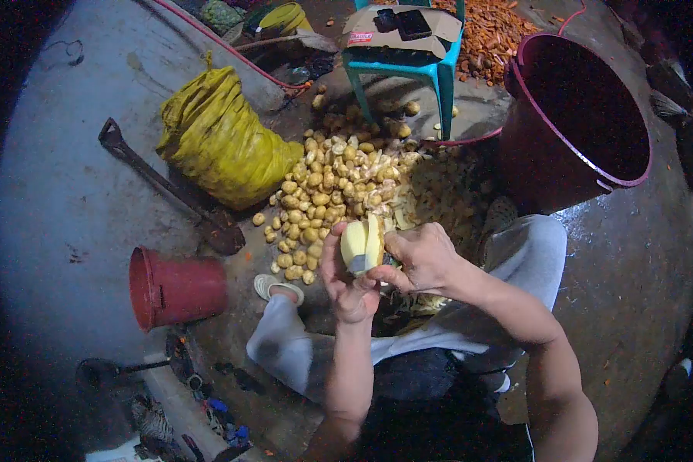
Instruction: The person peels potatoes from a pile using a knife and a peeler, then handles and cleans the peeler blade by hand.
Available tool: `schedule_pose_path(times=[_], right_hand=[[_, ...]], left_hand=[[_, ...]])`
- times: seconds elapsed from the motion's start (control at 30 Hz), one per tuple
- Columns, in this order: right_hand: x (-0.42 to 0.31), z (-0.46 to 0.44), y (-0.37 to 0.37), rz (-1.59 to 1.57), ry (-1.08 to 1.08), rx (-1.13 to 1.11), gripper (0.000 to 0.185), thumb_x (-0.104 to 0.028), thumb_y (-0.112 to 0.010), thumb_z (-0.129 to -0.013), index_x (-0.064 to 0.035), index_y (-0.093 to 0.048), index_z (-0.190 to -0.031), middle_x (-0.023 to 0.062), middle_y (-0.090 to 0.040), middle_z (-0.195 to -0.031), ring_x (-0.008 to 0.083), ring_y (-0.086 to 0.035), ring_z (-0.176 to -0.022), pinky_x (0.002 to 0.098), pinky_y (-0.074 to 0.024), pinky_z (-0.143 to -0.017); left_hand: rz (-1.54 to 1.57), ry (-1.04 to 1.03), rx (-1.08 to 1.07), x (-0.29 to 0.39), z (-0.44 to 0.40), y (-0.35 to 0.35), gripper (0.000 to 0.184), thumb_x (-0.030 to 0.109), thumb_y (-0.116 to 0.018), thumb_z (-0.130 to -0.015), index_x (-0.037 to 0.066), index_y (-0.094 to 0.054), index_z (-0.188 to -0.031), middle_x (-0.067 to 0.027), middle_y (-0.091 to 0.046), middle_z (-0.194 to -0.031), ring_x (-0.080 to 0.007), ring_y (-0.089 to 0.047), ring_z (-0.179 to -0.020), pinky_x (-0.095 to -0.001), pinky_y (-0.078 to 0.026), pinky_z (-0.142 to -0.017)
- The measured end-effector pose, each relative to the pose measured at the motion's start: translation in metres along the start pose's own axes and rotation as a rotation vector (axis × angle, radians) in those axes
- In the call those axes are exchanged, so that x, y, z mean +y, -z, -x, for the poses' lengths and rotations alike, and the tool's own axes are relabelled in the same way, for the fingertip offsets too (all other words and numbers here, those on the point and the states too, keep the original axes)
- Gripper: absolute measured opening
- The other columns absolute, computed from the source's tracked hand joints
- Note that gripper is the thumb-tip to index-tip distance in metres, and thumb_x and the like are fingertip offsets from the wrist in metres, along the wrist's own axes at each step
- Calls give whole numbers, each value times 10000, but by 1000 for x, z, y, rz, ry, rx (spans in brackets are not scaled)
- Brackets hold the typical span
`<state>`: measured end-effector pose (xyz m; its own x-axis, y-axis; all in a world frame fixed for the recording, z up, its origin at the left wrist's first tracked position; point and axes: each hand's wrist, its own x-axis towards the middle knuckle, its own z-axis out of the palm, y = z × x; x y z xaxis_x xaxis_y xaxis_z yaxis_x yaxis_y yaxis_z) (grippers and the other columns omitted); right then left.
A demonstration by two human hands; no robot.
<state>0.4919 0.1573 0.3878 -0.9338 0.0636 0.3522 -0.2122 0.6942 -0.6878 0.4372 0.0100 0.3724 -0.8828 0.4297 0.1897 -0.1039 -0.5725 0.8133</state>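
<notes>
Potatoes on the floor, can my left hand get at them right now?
Probably not without letting go: your left hand is holding a pale potato, with your right hand at its side. Otherwise the way to the potato pile looks free, with nothing seen in between.

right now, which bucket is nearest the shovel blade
The small red bucket, right beside the shovel blade; the larger maroon bucket stands across the potato pile, near the blue-green chair.

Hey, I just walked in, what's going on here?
Looks like potato peeling. The left hand holds a pale, partly peeled potato. The right hand is against its other side, though any tool there is hard to make out. More potatoes lie heaped ahead, beside a yellow sack.
</notes>
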Motion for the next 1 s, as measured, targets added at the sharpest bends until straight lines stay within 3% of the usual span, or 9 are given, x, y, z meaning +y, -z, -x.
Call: schedule_pose_path(times=[0.13,0.23,0.33,0.43,0.5,0.57,0.77,0.97,1.0], right_hand=[[3,1,-2,-58,7,-21,502,-533,-566,-870,-40,-595,-777,179,-595,-599,403,-597,-534,477,-484,-511],[6,-4,-2,-304,-108,-8,613,-600,-631,-789,11,-607,-822,218,-613,-642,413,-614,-577,469,-504,-558],[13,-6,-8,-260,-171,-10,891,-742,-771,-484,75,-564,-772,232,-533,-580,382,-587,-540,416,-468,-533],[6,-8,5,-241,-202,-118,921,-762,-742,-520,98,-567,-799,264,-606,-667,393,-637,-614,448,-520,-622],[6,-7,4,-255,-184,-102,926,-765,-747,-507,97,-566,-797,256,-606,-664,389,-637,-614,444,-521,-623],[6,-7,4,-269,-165,-85,932,-768,-751,-495,95,-566,-795,248,-607,-662,386,-636,-613,439,-522,-625],[6,-5,1,-299,-134,-68,870,-697,-812,-454,58,-562,-807,185,-552,-591,337,-589,-543,410,-468,-549],[7,0,-5,-273,-96,-58,796,-686,-765,-568,45,-586,-827,191,-556,-585,372,-583,-520,411,-466,-515],[3,-1,-2,-222,-67,-56,759,-707,-691,-644,30,-576,-787,189,-556,-559,382,-580,-499,436,-476,-510]], left_hand=[[84,66,70,-1,3,-1,875,155,-827,-637,-13,-381,-1371,-131,-535,-1267,-242,-528,-1179,-356,-417,-1026],[197,144,49,5,-1,1,909,187,-818,-626,-25,-359,-1382,-147,-528,-1262,-244,-533,-1162,-362,-424,-1017],[196,132,-22,5,-3,1,912,188,-795,-620,-51,-345,-1377,-156,-525,-1247,-243,-540,-1138,-347,-443,-992],[190,210,-22,7,1,5,871,196,-806,-586,-71,-389,-1303,-153,-547,-1182,-233,-575,-1068,-304,-477,-937],[178,200,-10,6,-1,5,872,210,-833,-563,-60,-407,-1275,-152,-562,-1151,-231,-591,-1043,-312,-478,-937],[142,252,-190,4,-5,16,851,192,-828,-568,-60,-414,-1268,-150,-572,-1138,-230,-597,-1038,-319,-478,-942],[60,265,-207,9,-3,17,868,246,-869,-567,-34,-437,-1266,-143,-570,-1160,-219,-595,-1045,-332,-474,-954],[57,188,-112,10,-2,10,917,286,-907,-516,6,-459,-1265,-81,-579,-1188,-210,-574,-1095,-338,-442,-1006],[56,187,-111,9,-2,12,917,286,-907,-516,6,-459,-1265,-81,-579,-1188,-210,-574,-1095,-338,-442,-1006]])
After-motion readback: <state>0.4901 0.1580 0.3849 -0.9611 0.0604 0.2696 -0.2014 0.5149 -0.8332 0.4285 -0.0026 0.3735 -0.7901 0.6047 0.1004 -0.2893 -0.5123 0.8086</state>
